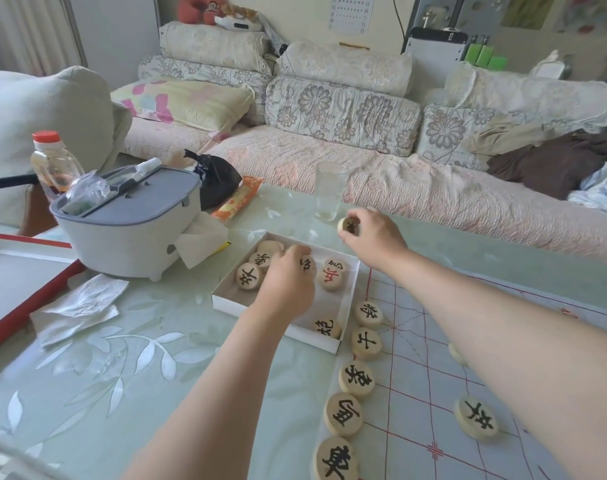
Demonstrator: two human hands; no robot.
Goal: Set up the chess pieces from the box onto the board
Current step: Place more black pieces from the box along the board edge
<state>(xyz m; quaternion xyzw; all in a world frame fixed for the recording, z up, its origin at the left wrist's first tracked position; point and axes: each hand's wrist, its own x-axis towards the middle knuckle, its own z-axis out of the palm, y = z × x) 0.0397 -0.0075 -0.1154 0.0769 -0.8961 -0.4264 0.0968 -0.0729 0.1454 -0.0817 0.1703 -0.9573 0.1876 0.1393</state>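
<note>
While the left hand [288, 277] reaches down into the box [278, 318], its fingers curl over the pieces at the far side. Whether they grip one: cannot tell, since the back of the hand hides the fingertips.

Right hand [373, 235]: raised over the table [139, 341] beyond the box's far right corner. Thumb and fingers pinch the held piece [348, 225], which is tilted up with its black character toward the camera. The glass [329, 192] stands upright just behind it; contact not seen.

Box: white, shallow, open, lying on the table just beside the board's far left corner. Inside, left of the hand, is a black-marked piece [249, 277]. Right of the hand is a red-marked piece [332, 274], and in the near right corner a corner piece [328, 329]. More pieces lie at the far left, partly covered.

Board [451, 368]: pale sheet with a red grid, flat on the table.
- Edge row [356, 379]: five pieces in a line down the left edge, black characters up, each close to the next.
- Lone piece [476, 421]: further in, well apart from the row, black character up.
- Pale rim [455, 353] showing at the right forearm; face hidden.

Left of the box are a grey bin [132, 223], a bottle [53, 164] with a red cap, a black bag [215, 181], an orange packet [238, 199] and a crumpled tissue [77, 306]. A sofa [364, 161] sits behind the table.
</note>
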